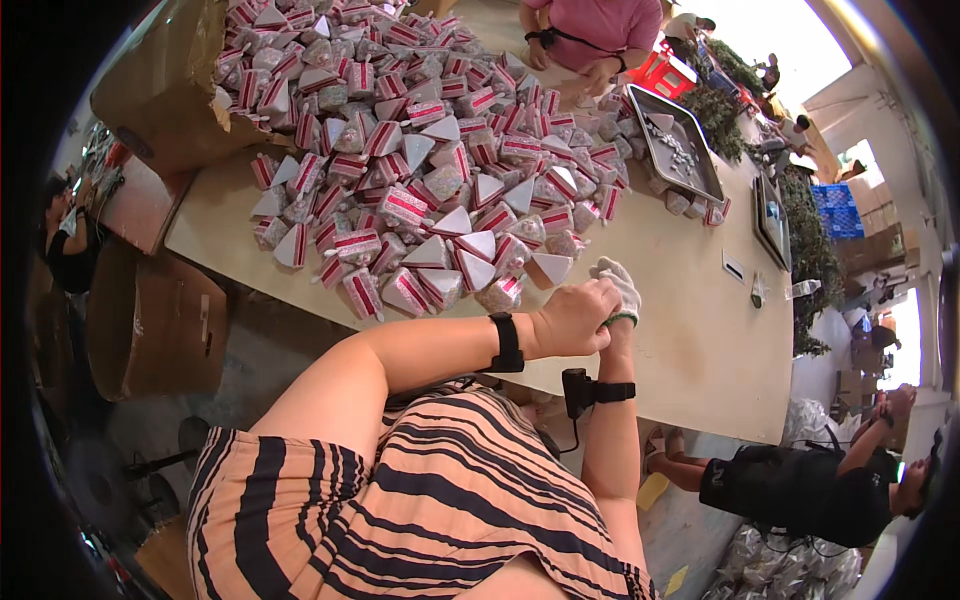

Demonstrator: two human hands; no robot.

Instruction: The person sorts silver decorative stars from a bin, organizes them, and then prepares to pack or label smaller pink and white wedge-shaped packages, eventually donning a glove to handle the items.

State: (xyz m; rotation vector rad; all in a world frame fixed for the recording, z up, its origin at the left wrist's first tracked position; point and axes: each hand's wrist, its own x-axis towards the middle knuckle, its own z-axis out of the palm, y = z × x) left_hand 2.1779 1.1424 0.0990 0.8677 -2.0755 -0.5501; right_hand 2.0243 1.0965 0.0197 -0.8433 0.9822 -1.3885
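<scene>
My left hand point(572, 318) is bare, with a black strap round its wrist. Its fingers are closed at the green-edged cuff of a white glove point(622, 288). That glove is worn on my right hand point(628, 297), which points away from me above the table's near side. The left hand partly covers the gloved one, so how its fingers are bent is unclear. Just beyond both hands lies a large heap of cake-slice-shaped ornaments point(402, 205), glittery white with pink-red bands. One ornament point(549, 268) lies close to the glove.
The pale table point(700, 340) carries a metal tray point(684, 165) of small silvery pieces, a dark-framed flat thing point(771, 222) and a small white label point(733, 264). A torn cardboard box point(165, 90) borders the heap. Across the table stands a person in pink point(600, 30).
</scene>
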